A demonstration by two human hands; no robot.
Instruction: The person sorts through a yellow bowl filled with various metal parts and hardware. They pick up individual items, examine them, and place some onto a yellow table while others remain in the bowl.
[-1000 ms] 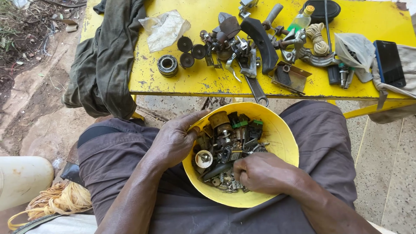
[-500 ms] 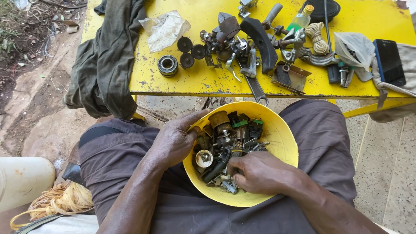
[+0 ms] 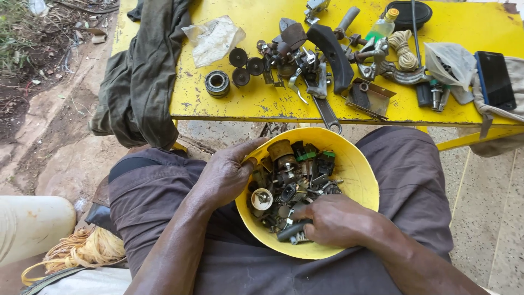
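A yellow bowl [image 3: 357, 169] is seen on the lap of a person who sits by a yellow table [image 3: 262, 104]. The bowl is full of small metal parts [image 3: 292, 175]; too many are heaped up to be counted. The left hand [image 3: 226, 175] is laid on the left rim of the bowl, with the fingers curled over the edge, so the rim is gripped. The right hand [image 3: 333, 218] is put inside the bowl at the near side. Its fingers are bent down into the parts, and a dark tube [image 3: 292, 230] is touched by them, but it cannot be told if anything is pinched.

Two plastic bags are seen on the table. One crumpled clear bag [image 3: 214, 39] is laid at the far left, near a green cloth [image 3: 144, 71] that is hung over the table's edge. The other clear bag [image 3: 450, 63] is laid at the right, just beside one black phone [image 3: 495, 79]. One small bottle [image 3: 380, 26] with a yellow cap is laid at the far side, next to one coil of pale string [image 3: 403, 46]. One round metal ring [image 3: 217, 83] is set near the front left. Three dark round discs [image 3: 246, 65] are counted just behind it. One black curved handle [image 3: 333, 52] is laid across the middle of a heap of tools.

One white jug [image 3: 30, 226] and one bundle of yellow string [image 3: 82, 248] are seen on the ground at the left.
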